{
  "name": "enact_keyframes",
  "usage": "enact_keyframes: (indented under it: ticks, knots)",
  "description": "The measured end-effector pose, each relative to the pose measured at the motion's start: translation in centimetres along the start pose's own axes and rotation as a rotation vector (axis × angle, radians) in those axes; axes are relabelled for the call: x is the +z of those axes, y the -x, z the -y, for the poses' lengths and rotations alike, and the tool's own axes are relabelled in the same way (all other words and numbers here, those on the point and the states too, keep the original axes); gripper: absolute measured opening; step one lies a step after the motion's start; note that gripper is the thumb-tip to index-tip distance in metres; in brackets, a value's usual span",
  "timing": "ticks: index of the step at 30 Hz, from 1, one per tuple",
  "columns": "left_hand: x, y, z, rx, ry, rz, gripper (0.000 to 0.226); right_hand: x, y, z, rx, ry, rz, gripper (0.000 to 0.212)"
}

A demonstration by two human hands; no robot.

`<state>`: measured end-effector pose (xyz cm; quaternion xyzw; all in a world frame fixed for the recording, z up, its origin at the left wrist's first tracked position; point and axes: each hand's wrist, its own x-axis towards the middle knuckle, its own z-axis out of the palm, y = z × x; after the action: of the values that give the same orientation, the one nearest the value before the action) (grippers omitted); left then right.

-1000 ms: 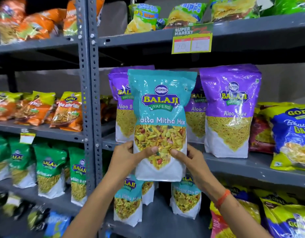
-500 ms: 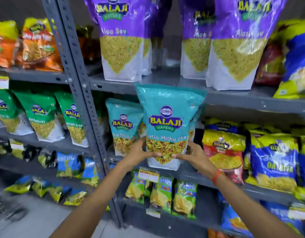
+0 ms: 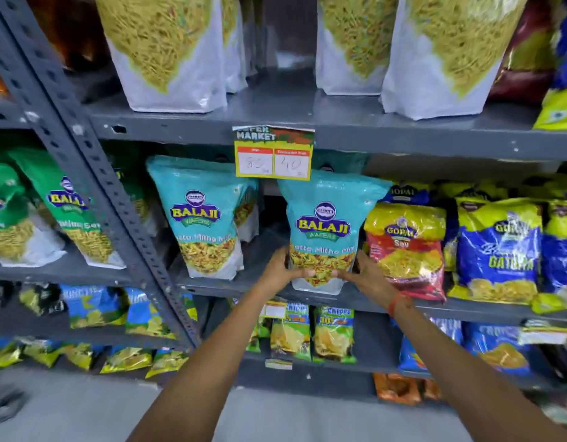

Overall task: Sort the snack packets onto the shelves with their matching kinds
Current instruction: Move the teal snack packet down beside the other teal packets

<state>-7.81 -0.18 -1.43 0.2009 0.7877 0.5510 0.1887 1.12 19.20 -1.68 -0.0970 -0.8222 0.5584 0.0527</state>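
Both arms reach straight forward to a grey metal shelf (image 3: pixel 451 309), where a teal Balaji packet (image 3: pixel 326 231) stands upright at the front edge. The left hand (image 3: pixel 280 271) and right hand (image 3: pixel 368 275) clamp its lower corners, thumbs across the front. Left of it, a matching teal packet (image 3: pixel 202 218); above it, a yellow price tag (image 3: pixel 273 153).

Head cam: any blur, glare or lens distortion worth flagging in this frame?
Head view: wide-angle bowing bends the grey upright and shelf edges; edges soft, the Gopal Gathiya packet smeared. Glare on the red Gopal Sev packet. Price tag digits faint. The teal Balaji Khatta Mitha Mix packet, between left hand and right hand, reads sharpest.
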Motion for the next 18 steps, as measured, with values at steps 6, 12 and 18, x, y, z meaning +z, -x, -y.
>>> enact_keyframes:
  ticks: [6, 12, 18]
  knots:
    - [0.5, -1.4, 1.8, -0.068, -0.083, -0.038, 0.091, 0.0, -0.6, -1.3, 0.050, -0.100, 0.018, 0.061]
    - [0.8, -1.2, 0.9, -0.065, -0.105, -0.051, 0.082, -0.2, -1.1, -2.0, 0.148, -0.237, 0.062, 0.065]
    - [0.7, -0.6, -0.1, -0.108, -0.026, -0.011, 0.088, 0.0, -1.1, -1.4, 0.181, -0.161, -0.018, 0.064]
